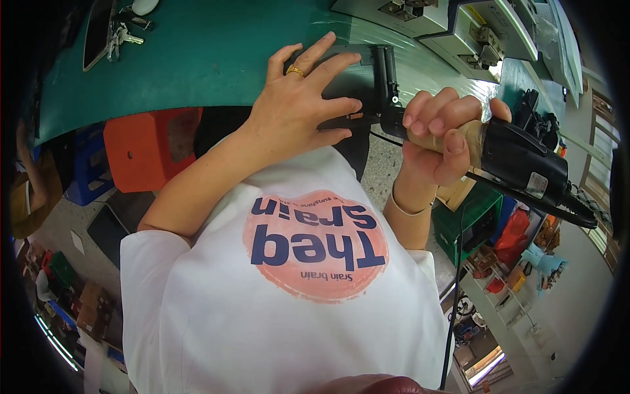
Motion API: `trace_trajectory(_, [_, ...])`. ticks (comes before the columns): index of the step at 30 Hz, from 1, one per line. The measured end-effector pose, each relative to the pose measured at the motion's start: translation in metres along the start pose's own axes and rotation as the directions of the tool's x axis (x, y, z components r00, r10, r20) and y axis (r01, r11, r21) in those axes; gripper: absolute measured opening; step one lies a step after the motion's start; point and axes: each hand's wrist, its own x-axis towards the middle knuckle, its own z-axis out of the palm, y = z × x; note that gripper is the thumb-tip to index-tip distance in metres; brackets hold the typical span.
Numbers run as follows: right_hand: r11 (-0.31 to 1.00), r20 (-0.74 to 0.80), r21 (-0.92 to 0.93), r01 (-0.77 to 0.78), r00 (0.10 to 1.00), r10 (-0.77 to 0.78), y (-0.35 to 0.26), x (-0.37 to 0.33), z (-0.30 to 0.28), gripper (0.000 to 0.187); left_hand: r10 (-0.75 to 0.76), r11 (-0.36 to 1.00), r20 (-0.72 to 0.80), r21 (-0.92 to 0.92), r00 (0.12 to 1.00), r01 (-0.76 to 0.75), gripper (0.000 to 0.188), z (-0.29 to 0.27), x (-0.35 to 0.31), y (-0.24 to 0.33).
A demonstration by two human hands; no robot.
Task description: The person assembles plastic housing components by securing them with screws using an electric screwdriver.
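A dark, flat black device (357, 84) with a raised bar along its right edge lies at the front edge of the green table. My left hand (298, 98), a gold ring on one finger, rests over it with its fingers spread, hiding much of its surface. In my right hand (446, 134) is a black corded electric screwdriver (525, 161), its grip wrapped in tan tape. The tool is held nearly level, its nose pointing left at the device's lower right corner. Whether the bit touches a screw there cannot be seen.
Light grey metal fixtures (472, 39) stand at the table's far right. A phone (100, 33) and keys (121, 39) lie far left on the green table (197, 59). An orange stool (141, 151) is below at the left. A black cable (458, 262) hangs at the right.
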Motion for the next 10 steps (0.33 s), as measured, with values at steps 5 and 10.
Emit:
trace_trajectory(5, [1.0, -0.009, -0.018, 0.007, 1.0, -0.007, 0.0016, 0.0018, 0.0037, 0.062, 0.004, 1.0, 0.0, -0.004, 1.0, -0.004, 0.032, 0.0009, 0.0006, -0.0013])
trace_trajectory(10, [0.998, 0.047, -0.059, 0.001, 0.999, 0.002, 0.0018, 0.0029, 0.001, 0.062, 0.007, 1.0, 0.0, -0.007, 1.0, -0.007, 0.029, 0.0017, 0.0007, -0.0019])
